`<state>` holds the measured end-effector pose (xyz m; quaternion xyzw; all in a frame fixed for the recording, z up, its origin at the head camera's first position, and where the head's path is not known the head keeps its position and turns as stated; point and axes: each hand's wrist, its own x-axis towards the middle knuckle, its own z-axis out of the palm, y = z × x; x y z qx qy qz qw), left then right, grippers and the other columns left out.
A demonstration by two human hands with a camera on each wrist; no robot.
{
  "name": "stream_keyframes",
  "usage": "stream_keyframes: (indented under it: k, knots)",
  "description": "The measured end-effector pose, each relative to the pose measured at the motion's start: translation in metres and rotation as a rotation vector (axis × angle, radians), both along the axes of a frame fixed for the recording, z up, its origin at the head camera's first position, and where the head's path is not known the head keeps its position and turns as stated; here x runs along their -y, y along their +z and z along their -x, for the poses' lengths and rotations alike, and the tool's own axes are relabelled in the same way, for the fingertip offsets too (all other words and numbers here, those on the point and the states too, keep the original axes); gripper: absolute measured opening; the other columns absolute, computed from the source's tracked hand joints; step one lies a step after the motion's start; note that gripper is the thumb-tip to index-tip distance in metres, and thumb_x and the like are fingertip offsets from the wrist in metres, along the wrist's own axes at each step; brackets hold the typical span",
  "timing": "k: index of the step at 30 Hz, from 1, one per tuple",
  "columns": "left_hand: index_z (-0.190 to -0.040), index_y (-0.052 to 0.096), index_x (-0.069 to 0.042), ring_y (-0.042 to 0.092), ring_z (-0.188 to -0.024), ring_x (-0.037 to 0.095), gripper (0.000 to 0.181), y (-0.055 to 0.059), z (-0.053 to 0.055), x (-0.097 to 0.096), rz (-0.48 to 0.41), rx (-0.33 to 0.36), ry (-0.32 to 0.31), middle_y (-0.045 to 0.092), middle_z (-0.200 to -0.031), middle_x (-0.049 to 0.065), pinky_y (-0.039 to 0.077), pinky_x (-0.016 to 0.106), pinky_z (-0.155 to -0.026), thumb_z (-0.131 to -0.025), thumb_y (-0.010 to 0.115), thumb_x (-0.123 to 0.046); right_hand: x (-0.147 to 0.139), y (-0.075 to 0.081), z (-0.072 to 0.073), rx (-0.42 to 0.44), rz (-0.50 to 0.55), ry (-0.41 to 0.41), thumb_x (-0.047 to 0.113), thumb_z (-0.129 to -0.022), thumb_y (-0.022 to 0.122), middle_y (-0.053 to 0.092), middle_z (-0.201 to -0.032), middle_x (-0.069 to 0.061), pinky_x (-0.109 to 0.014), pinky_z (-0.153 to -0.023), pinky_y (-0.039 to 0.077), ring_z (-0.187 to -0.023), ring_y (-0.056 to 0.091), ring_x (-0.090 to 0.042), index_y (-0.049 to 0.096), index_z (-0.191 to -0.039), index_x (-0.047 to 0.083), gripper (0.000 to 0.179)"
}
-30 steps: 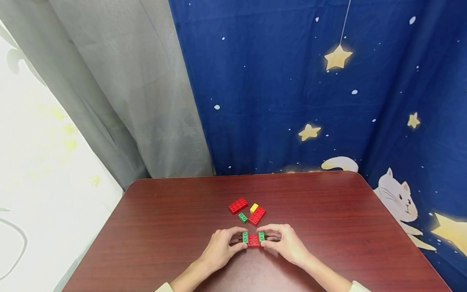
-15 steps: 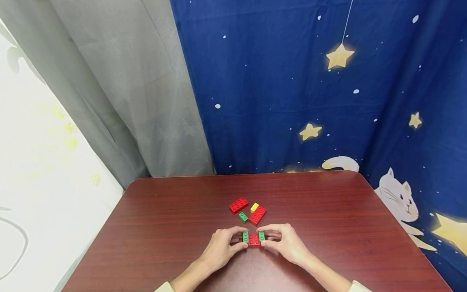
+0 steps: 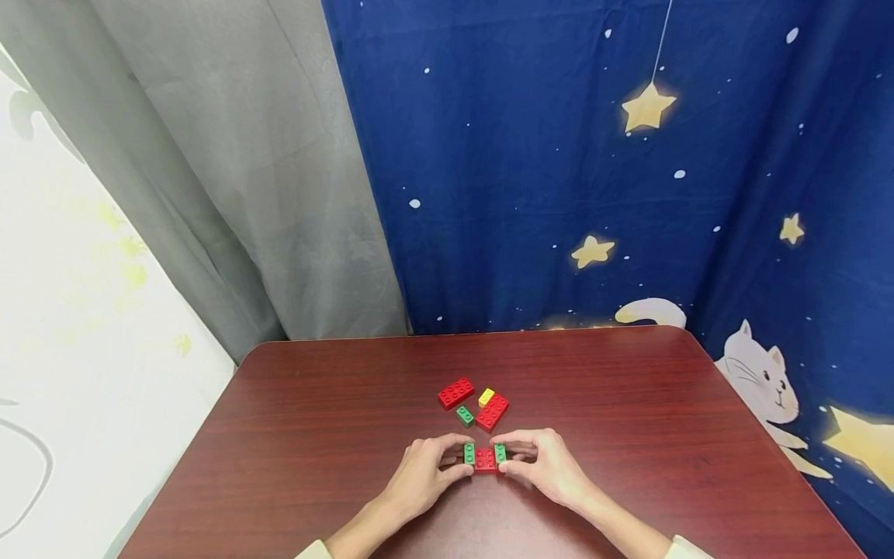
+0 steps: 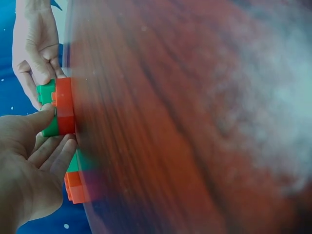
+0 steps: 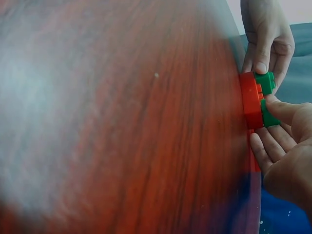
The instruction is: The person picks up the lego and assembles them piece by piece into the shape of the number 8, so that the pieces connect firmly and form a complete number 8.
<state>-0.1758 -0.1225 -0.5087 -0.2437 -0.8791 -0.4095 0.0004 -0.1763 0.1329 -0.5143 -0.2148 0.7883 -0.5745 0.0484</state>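
Near the front of the table a red building brick (image 3: 485, 460) carries a small green brick on each end, with red studs showing between them. My left hand (image 3: 422, 475) pinches the left green brick (image 3: 469, 453) between thumb and fingers. On the other end, the right green brick (image 3: 500, 453) is pinched by my right hand (image 3: 549, 468). Both wrist views show the red brick (image 4: 65, 106) standing on the table beneath the green ones, with the two hands (image 5: 292, 141) at its opposite ends.
Just beyond the hands lie a red brick (image 3: 456, 394), a second red brick (image 3: 492, 413), a small yellow brick (image 3: 486, 397) and a loose green brick (image 3: 465, 417). The brown table (image 3: 314, 435) ends at the curtains (image 3: 531, 194).
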Motion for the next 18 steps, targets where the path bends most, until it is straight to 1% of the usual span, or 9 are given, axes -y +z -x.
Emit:
stream_keyframes:
  k: [7, 12, 14, 18]
  knots:
    - [-0.120, 0.077, -0.008, 0.075, -0.099, 0.008, 0.032, 0.0011, 0.0004, 0.0006, -0.001, 0.009, -0.009, 0.079, -0.114, 0.002, 0.060, 0.023, -0.082, -0.091, 0.086, -0.017, 0.0010, -0.0020, 0.0007, -0.038, -0.020, 0.000, 0.009, -0.090, 0.086, 0.078, -0.115, -0.012, -0.026, -0.081, 0.061, -0.103, 0.077, -0.028, 0.078, -0.122, 0.002, 0.034]
    - [-0.120, 0.077, -0.007, 0.076, -0.099, 0.010, 0.032, 0.0017, 0.0011, 0.0000, 0.002, 0.008, -0.012, 0.080, -0.113, 0.002, 0.059, 0.022, -0.081, -0.091, 0.086, -0.016, 0.0003, -0.0036, -0.0001, -0.063, -0.014, 0.003, 0.009, -0.089, 0.086, 0.079, -0.113, -0.013, -0.025, -0.080, 0.061, -0.101, 0.077, -0.026, 0.078, -0.122, 0.001, 0.035]
    - [-0.120, 0.077, -0.007, 0.076, -0.098, 0.010, 0.032, 0.0016, 0.0012, -0.0001, 0.002, 0.008, -0.013, 0.080, -0.113, 0.002, 0.060, 0.022, -0.081, -0.090, 0.086, -0.016, -0.0004, -0.0045, 0.0002, -0.057, -0.005, 0.011, 0.009, -0.089, 0.086, 0.079, -0.113, -0.013, -0.026, -0.081, 0.061, -0.102, 0.077, -0.027, 0.077, -0.122, 0.001, 0.035]
    - [-0.120, 0.077, -0.008, 0.076, -0.099, 0.010, 0.032, 0.0010, 0.0013, -0.0001, -0.002, 0.013, -0.012, 0.080, -0.113, 0.002, 0.060, 0.023, -0.082, -0.090, 0.086, -0.017, -0.0024, -0.0057, 0.0012, 0.003, 0.034, 0.036, 0.008, -0.091, 0.085, 0.078, -0.116, -0.013, -0.027, -0.085, 0.060, -0.106, 0.076, -0.030, 0.075, -0.125, 0.000, 0.036]
